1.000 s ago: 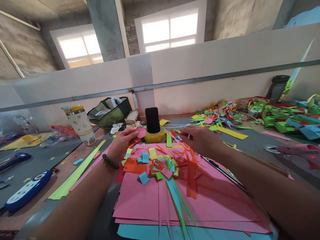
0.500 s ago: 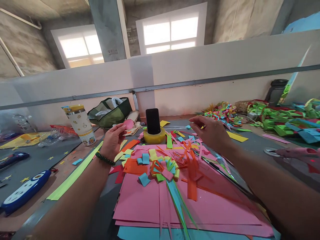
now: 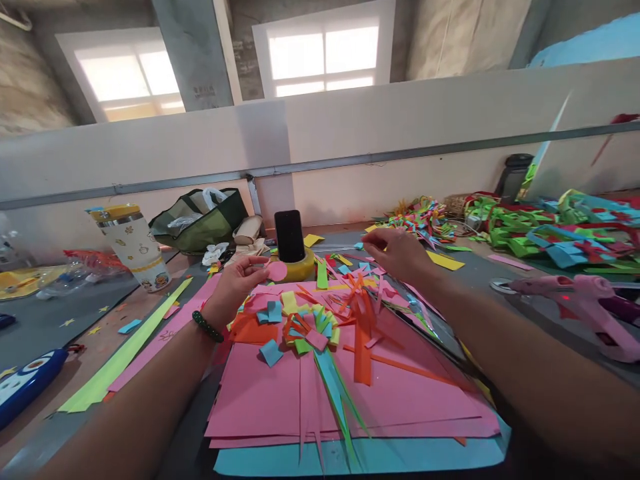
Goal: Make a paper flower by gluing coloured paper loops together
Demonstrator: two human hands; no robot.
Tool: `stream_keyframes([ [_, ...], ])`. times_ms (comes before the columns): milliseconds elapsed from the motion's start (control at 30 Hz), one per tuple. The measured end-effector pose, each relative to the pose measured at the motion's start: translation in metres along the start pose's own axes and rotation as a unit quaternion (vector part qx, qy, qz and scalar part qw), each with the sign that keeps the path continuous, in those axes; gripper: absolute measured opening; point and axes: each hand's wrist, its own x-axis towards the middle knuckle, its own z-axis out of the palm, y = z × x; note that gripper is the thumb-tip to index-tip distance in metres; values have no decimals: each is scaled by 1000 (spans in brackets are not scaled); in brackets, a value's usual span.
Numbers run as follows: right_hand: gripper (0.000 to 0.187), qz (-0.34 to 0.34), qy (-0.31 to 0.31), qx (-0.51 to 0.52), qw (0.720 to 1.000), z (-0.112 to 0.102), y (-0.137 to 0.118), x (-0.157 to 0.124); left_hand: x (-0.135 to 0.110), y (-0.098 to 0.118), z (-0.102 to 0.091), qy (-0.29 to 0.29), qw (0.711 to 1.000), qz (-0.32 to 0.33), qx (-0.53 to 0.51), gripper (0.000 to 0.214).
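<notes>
My left hand (image 3: 235,288) pinches a small pink paper disc (image 3: 276,271) just above the far edge of a stack of pink paper sheets (image 3: 400,400). My right hand (image 3: 395,252) hovers over loose strips at the far right of the stack, its fingers curled together; what they hold, if anything, is too small to name. A looped bow of coloured paper strips (image 3: 310,327) lies on the pink sheets between my forearms, with long blue and green tails. Orange strips (image 3: 361,333) lie to its right.
A phone (image 3: 289,235) stands in a yellow tape roll (image 3: 305,268) beyond the sheets. At the left are a patterned cup (image 3: 134,247), a green bag (image 3: 200,220) and a blue case (image 3: 25,387). A pink glue gun (image 3: 580,303) and heaps of paper craft (image 3: 550,230) lie at the right.
My left hand lifted the pink disc towards the bag, then brought it back down near the tape roll. My right hand rose off the strips and stays over them. The view shifted right.
</notes>
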Motion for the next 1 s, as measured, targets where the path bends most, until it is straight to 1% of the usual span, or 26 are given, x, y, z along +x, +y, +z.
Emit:
stream_keyframes([
  [133, 21, 7, 5, 6, 1000, -2, 0, 0, 3, -5, 0, -8, 1000, 8, 22, 57],
  [333, 20, 21, 3, 12, 1000, -5, 3, 3, 15, -18, -18, 53, 997, 6, 59, 52],
  [433, 21, 25, 6, 5, 1000, -6, 7, 4, 17, -21, -24, 68, 995, 2, 73, 49],
  [500, 22, 27, 10, 4, 1000, -8, 11, 5, 17, -23, -22, 62, 994, -2, 85, 47],
  [600, 22, 43, 31, -3, 999, -12, 21, 8, 12, -25, -14, 38, 993, -8, 112, 40],
  [700, 26, 66, 85, -11, 994, -21, 31, 12, 5, -26, -3, 13, 990, -19, 140, 32],
  [800, 34, 85, 165, -7, 983, -34, 41, 15, 0, -27, 5, -10, 988, -34, 151, 29],
  [900, 31, 89, 249, 54, 963, -42, 51, 17, -1, -31, 6, -32, 983, -35, 175, 28],
  [967, 29, 96, 283, 90, 950, -43, 60, 19, 0, -35, 4, -43, 978, -27, 204, 28],
  [1000, 29, 102, 290, 94, 947, -43, 64, 20, 1, -37, 3, -49, 974, -21, 220, 28],
])
